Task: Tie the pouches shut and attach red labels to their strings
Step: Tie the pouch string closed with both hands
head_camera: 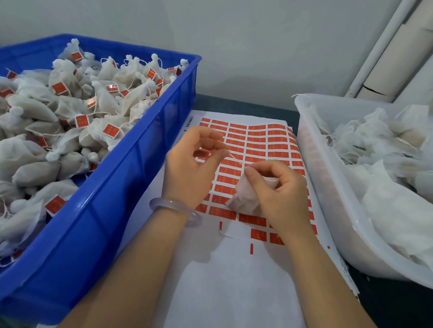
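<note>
White mesh pouch [243, 196] sits in my right hand [280, 190]. The fingers are curled round its gathered neck, and thumb and forefinger pinch where the string [235, 160] comes out. My left hand [193, 168] is just left of the right one and a little farther from me. It pinches the string's free end between thumb and forefinger, the other fingers loosely bent. The string runs taut between the two hands.

Under both hands lies the sheet of red labels [260, 141]. No label is on this string yet, so I judge this to be the tightening or knotting step.

The string is thin and the left pinch is at its very end. A sharp tug could slip it free and let the neck loosen. Pulling too hard against the right hand's grip might tear the mesh or snap the string. If the neck is bunched unevenly, I expect the knot would leave a gap. The pouch's lower corner hangs close over the sheet, so dragging it could scuff or lift a label.

The blue crate [126, 185] of labelled pouches is left of the left hand. The white tub [331, 217] is right of the right.
</note>
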Tool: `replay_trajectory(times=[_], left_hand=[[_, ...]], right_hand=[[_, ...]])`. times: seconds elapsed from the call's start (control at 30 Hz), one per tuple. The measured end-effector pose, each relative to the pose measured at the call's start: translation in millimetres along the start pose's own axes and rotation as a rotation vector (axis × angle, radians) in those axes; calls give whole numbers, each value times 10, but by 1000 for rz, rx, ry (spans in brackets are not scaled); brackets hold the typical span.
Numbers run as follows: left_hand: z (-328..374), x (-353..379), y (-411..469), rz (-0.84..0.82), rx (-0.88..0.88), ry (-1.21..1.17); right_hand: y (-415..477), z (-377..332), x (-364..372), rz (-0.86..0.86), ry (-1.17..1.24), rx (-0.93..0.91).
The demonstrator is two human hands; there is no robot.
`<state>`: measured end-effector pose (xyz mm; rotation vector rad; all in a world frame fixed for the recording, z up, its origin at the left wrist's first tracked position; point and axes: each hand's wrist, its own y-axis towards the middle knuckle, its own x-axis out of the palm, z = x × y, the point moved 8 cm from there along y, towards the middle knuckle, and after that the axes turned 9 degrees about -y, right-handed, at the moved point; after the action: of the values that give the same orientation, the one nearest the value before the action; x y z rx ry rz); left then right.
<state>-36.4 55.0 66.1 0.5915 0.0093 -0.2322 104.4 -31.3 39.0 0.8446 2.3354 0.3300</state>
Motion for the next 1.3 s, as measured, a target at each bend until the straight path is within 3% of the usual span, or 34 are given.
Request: replay_trajectory(times=[0.33,0.5,0.87,1.07,1.2,1.3], left_hand=[[-40,-212,37,155,-7,157],[83,-263,8,219,120,274],[279,-292,-37,295,214,49],[444,-45,-143,92,268,-218],[280,-140,-119,215,122,-345],[79,-50,-98,136,-67,-276]], right_hand=[[30,-74,-66,34,-183,-101],[45,-87,-31,-3,-218,-129],[34,-61,-38,6,-234,-96],[-10,-103,-125,175,-291,-105],[-35,-56,-245,309,-189,21],[-56,-59,-228,284,2,61]])
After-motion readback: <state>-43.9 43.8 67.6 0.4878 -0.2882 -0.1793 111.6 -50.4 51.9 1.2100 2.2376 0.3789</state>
